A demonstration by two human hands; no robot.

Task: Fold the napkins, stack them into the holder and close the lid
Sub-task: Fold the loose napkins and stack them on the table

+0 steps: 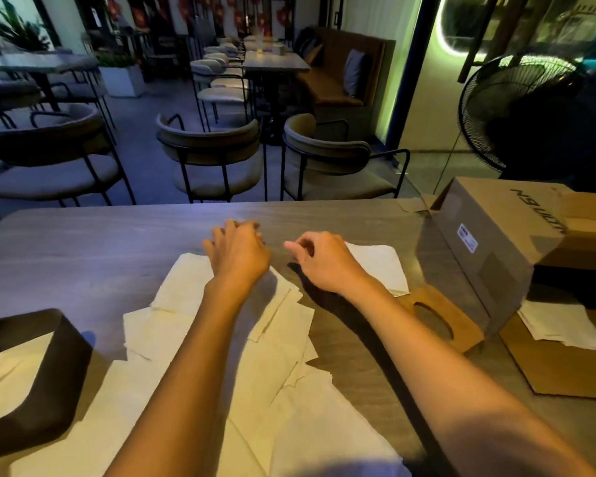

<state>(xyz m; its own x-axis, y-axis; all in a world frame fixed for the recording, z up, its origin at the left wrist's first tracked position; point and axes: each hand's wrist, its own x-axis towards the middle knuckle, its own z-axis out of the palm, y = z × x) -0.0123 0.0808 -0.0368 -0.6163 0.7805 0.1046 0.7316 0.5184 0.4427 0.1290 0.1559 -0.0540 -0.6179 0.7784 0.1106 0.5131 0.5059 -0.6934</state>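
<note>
Loose cream napkins (221, 356) are lying spread in an overlapping heap across the near half of the wooden bench (83, 256), beside a dark holder (45, 370) at the near left that is already carrying napkins inside. Farther out, the left hand (236, 254) is hovering over the heap's far edge, fingers loosely curled, holding nothing that can be made out. The right hand (324, 261) is curling its fingers just beside a folded napkin (379, 266); whether it is pinching anything cannot be told. A wooden lid (437, 318) with an oval slot is lying flat by a cardboard box (496, 242).
</note>
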